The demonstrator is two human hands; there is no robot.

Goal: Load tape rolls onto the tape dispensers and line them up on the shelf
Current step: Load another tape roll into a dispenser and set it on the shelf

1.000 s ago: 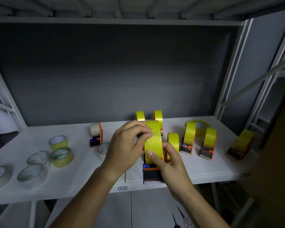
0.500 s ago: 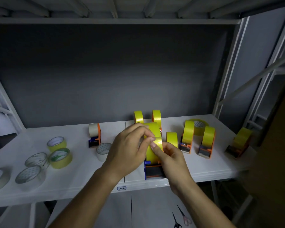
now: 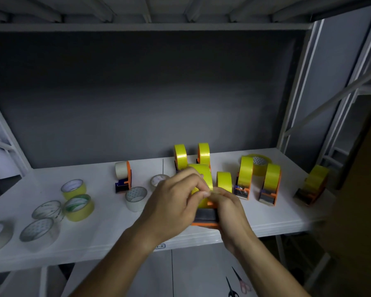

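Holding: one orange tape dispenser carrying a yellow tape roll, at the front middle of the shelf, both hands on it.
Left hand: fingers curled, fingertips pinching at the roll's face, likely the tape's free end; the exact contact is hidden.
Right hand: grip wrapped round the dispenser's right side near its blade end, steadying it.
Handling (judged): light, rigid plastic frame; roll stiff with a glossy, slippery face; tape end sticky. Best taken by the frame's sides, away from the toothed cutter.
Orientation: roll stands on edge, its axle running left to right; dispenser's long axis runs front to back, cutter end toward the person.
Loaded dispensers: two behind, others to the right, one far right, not yet in one line.
Beige-roll dispenser: left of centre.
Loose rolls: lying flat at the left.
Scissors: below the shelf.
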